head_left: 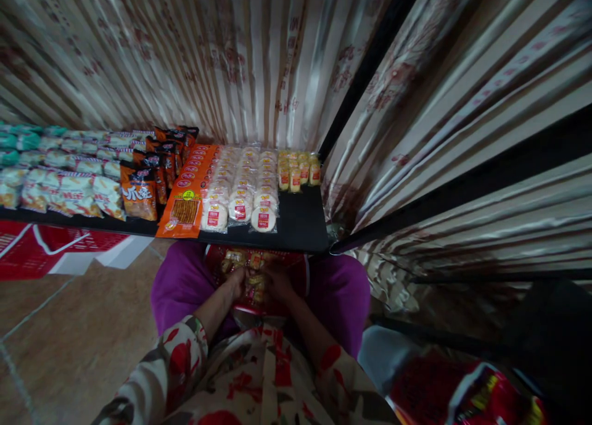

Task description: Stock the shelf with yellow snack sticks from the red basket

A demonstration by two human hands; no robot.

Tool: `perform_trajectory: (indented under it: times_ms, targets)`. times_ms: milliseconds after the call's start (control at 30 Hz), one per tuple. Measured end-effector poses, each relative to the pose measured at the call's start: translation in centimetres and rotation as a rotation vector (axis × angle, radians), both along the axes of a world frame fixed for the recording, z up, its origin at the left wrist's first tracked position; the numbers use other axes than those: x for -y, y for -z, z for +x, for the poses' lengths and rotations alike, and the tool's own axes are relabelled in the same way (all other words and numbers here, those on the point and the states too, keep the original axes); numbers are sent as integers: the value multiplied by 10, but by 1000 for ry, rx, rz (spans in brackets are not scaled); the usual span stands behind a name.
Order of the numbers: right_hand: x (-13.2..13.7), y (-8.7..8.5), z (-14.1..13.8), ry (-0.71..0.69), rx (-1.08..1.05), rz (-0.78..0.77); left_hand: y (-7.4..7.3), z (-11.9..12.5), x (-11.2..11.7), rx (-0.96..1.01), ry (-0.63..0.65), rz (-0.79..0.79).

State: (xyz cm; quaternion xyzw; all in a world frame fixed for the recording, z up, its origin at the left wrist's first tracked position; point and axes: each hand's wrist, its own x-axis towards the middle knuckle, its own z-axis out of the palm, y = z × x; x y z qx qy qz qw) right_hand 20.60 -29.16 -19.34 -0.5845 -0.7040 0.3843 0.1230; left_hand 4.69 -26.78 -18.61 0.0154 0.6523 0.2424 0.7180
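A red box [301, 271] rests on my lap between my knees, just under the shelf edge. Inside it lie small yellow wrapped snack packs [256, 281]. My left hand [237, 281] is in the left part of the box, its fingers curled in among the packs. From the other side, my right hand [278, 282] reaches in with bent fingers, close to the left one. What either hand grips is too dark and small to make out. On the shelf above, similar yellow packs [295, 178] stand grouped at the right end.
The black shelf [303, 218] also carries rows of round white crackers [240, 206], orange flat packets [185, 209], black-and-orange bags [140, 197] and white snack bags [76, 190]. Red cartons [28, 249] are under its left side. Curtains [259, 61] hang behind; a black post [365, 73] rises at the right.
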Motion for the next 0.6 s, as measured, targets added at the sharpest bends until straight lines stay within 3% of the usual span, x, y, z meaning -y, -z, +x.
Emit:
perform_trajectory:
  times_ms: [200,600]
  targets:
    - [3,-9,4,65,-128,-63,-13,-4,-2,32,102,-88]
    - [9,-27,15,187,-244,-62,-28,-1,2,119,126,-88]
